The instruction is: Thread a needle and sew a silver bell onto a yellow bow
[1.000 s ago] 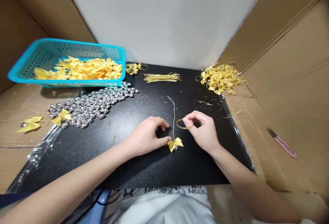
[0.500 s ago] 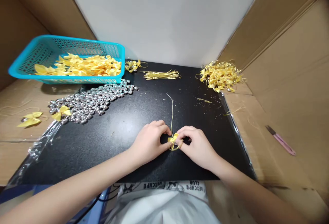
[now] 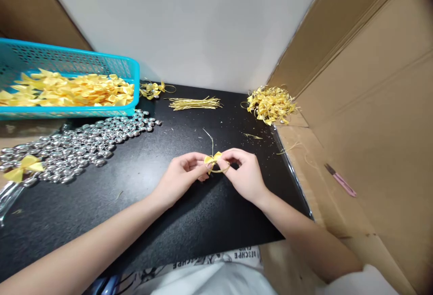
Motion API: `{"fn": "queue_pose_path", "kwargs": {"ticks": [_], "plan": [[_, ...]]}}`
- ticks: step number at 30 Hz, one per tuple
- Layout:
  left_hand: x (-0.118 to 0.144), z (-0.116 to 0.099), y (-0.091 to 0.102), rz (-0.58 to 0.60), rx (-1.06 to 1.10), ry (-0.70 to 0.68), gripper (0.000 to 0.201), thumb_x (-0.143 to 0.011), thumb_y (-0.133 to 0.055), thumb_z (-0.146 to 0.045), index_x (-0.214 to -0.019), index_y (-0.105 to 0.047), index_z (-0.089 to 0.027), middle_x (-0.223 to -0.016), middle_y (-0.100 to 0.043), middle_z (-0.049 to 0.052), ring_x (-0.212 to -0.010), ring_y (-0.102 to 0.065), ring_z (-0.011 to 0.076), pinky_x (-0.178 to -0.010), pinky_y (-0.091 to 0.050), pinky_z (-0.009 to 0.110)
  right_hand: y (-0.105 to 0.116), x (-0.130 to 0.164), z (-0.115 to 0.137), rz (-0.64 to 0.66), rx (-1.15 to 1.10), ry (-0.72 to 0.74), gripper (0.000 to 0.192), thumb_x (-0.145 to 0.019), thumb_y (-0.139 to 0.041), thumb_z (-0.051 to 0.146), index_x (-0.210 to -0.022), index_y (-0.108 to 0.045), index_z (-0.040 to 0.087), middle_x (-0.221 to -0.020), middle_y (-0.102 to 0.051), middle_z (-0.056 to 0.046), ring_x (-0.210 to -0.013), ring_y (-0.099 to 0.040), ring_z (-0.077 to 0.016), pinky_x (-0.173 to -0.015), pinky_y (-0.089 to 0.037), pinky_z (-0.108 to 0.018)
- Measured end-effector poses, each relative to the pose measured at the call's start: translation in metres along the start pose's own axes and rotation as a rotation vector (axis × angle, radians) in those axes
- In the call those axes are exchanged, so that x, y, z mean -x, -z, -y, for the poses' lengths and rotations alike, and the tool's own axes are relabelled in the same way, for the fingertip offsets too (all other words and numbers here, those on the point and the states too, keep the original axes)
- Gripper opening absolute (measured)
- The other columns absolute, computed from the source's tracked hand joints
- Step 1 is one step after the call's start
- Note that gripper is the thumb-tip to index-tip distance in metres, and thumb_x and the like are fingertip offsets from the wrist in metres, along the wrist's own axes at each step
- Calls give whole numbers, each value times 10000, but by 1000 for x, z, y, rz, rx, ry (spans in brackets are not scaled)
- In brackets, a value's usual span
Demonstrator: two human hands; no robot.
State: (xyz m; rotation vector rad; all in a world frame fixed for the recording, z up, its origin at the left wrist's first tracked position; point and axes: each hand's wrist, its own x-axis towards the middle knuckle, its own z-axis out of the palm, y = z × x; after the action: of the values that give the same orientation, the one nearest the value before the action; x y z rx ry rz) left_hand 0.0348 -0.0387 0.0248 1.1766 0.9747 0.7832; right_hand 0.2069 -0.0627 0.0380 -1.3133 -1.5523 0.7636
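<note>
A small yellow ribbon bow (image 3: 213, 159) is pinched between both hands above the black tabletop. My left hand (image 3: 184, 173) closes its thumb and fingers on the bow's left side. From the right, my right hand (image 3: 241, 171) pinches the other side. A gold cord (image 3: 212, 142) runs through the bow; one loose end stretches up and away over the table, and another part curves in a loop under the fingers. The bow's centre is partly hidden by the fingertips.
On the left stands a blue basket (image 3: 135, 83) of yellow bows, with silver beads (image 3: 84, 144) before it and a loose bow (image 3: 25, 168) on them. Cut gold cords (image 3: 195, 103) lie at the back. Right of these are a pile of corded bows (image 3: 270, 104) and pink-handled snips (image 3: 341, 181).
The view has turned to the right, so the basket and beads sit further left. Both hands have lifted the bow and tilted it, and the left fingers have shifted behind it.
</note>
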Motion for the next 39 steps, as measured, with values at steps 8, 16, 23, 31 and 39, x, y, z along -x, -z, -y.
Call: {"fn": "queue_pose_path", "kwargs": {"ticks": [8,16,23,31,39], "plan": [[5,15,1,-45,133,17,347,-651,-837,-303,-929,-715,-135,-795,-748,49,-669,-669,127,-645,-552,233,-9,10,-6,-41,-34,68,108,-796,-648,143,-703,-691,178,-775,-731,-62,-736,-692,-173,-681,-556,-281],[14,18,-6,-128,16,-97,214,-713,-791,-259,-890,-747,-147,-790,-754,48,-682,-661,128,-657,-549,226,-9,16,-5,-57,62,128,126,-794,-644,116,-730,-707,203,-769,-744,-42,-720,-711,-171,-675,-577,-281],[17,16,-7,-148,-86,-150,197,-739,-770,-289,-879,-751,-152,-782,-754,55,-667,-661,146,-634,-554,245,-11,17,-3,-80,69,153,131,-801,-639,119,-727,-698,210,-747,-739,-37,-689,-707,-167,-654,-581,-277],[18,15,-8,-197,-218,-251,153,-769,-742,-278,-861,-751,-156,-792,-758,58,-680,-677,155,-641,-558,248,-11,19,-2,-84,152,203,136,-813,-623,130,-732,-691,216,-751,-739,-46,-699,-706,-176,-650,-584,-294],[19,15,-8,-189,-208,-287,128,-793,-714,-251,-866,-760,-156,-810,-763,60,-686,-692,153,-640,-558,238,-12,18,-3,-87,123,201,133,-813,-627,125,-725,-683,207,-745,-735,-50,-688,-697,-170,-653,-575,-293]]}}
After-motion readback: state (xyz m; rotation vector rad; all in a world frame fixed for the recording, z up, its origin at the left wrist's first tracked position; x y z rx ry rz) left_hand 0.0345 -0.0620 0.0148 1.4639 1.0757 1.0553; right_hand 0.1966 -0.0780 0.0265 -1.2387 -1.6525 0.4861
